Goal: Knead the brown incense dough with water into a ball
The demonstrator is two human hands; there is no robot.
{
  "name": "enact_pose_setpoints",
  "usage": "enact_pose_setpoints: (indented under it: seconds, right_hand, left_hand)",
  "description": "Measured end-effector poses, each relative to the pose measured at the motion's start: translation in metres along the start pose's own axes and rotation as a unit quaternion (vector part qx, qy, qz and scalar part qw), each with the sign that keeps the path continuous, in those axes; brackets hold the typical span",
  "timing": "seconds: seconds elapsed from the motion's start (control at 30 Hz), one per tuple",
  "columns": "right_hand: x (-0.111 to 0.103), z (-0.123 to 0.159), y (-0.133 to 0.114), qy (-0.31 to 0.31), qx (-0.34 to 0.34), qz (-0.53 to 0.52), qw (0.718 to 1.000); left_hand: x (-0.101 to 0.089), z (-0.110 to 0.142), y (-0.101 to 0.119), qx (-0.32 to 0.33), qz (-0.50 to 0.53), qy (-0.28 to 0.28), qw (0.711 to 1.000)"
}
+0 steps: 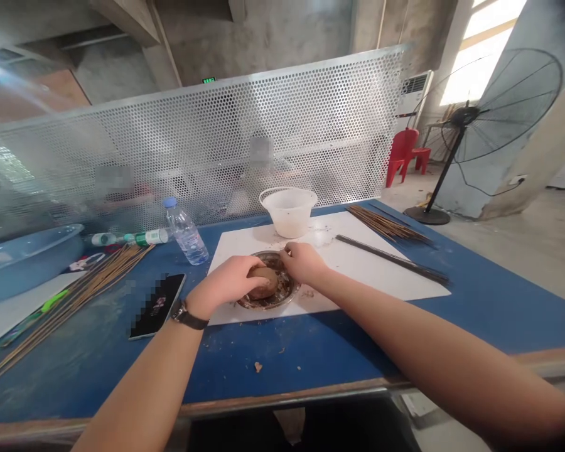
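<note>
A round metal bowl [287, 294] with brown, wet-looking bits inside stands on a white board. In its left part lies a smooth brown lump that looks like clay [264, 284]. My left hand [233, 279], with a dark watch on the wrist, is closed round this lump, thumb along its near side. At the bowl's right rim is my right hand [304, 262], its fingers curled together in a pinch. Whatever sits between those fingertips is too small to make out.
Behind the bowl stands a white plastic bucket [292, 216]. Dark rods [390, 258] and thin brown sticks [386, 224] lie right. Left are a water bottle [187, 235], a phone [157, 307], long sticks [89, 279] and a blue basin [32, 257]. A perforated metal screen [207, 150] borders the table's back.
</note>
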State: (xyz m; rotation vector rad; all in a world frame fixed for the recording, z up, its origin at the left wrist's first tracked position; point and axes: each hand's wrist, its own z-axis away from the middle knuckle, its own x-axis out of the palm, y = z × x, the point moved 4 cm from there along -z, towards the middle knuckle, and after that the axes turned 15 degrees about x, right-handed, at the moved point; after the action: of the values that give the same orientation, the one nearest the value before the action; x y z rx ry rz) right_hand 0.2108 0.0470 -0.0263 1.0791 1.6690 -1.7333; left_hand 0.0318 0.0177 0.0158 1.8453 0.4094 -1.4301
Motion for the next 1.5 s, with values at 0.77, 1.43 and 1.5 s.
enact_pose_setpoints:
  seconds: [0.77, 1.43, 1.5]
  right_hand:
    - [0.014, 0.005, 0.005, -0.017, 0.057, -0.068, 0.996]
    - [-0.030, 0.034, -0.032, -0.011, -0.306, -0.169, 0.937]
    - [-0.028, 0.034, -0.036, -0.048, -0.288, -0.147, 0.945]
  left_hand:
    - [-0.001, -0.013, 0.013, 0.075, 0.000, -0.021, 0.997]
    - [0.024, -0.006, 0.036, 0.221, -0.362, -0.081, 0.902]
    - [0.029, -0.008, 0.030, 0.226, -0.363, -0.076, 0.901]
